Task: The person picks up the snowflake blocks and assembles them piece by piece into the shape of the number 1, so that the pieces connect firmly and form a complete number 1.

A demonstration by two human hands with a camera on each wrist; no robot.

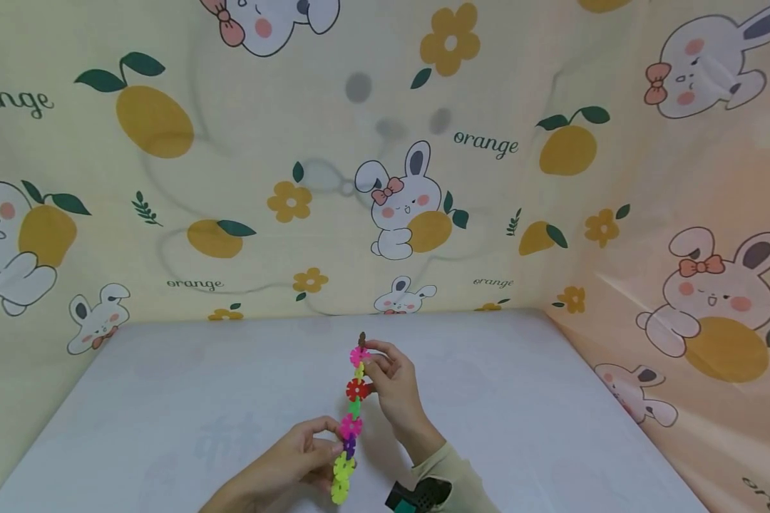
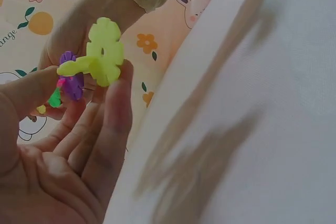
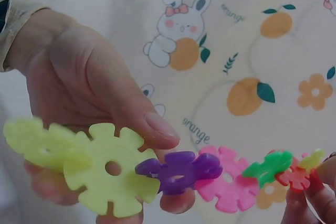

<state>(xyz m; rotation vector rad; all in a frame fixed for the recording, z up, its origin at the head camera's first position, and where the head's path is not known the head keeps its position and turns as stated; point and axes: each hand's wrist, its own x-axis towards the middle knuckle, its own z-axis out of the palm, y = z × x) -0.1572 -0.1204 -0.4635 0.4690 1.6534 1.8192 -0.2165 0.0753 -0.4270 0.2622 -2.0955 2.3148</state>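
Both hands hold a chain of interlocking plastic snowflake discs above the white table. My right hand point(image 1: 394, 385) pinches its far end, around a pink disc point(image 1: 358, 356) with a brown disc point(image 1: 362, 339) at the tip. My left hand point(image 1: 301, 452) grips the near part by the purple disc point(image 1: 349, 446), where two yellow-green discs point(image 1: 344, 467) end the chain. Between the hands run yellow, red, green and pink discs. In the right wrist view, the left thumb lies behind the purple disc point(image 3: 178, 172), and right-hand fingertips point(image 3: 321, 195) show at the edge near the red disc point(image 3: 295, 178).
The white tabletop point(image 1: 500, 413) spreads around the hands, with their shadows on it. A cloth backdrop point(image 1: 244, 128) printed with rabbits and oranges rises behind and along the sides. A black device point(image 1: 419, 494) is strapped on the right wrist, over a beige sleeve.
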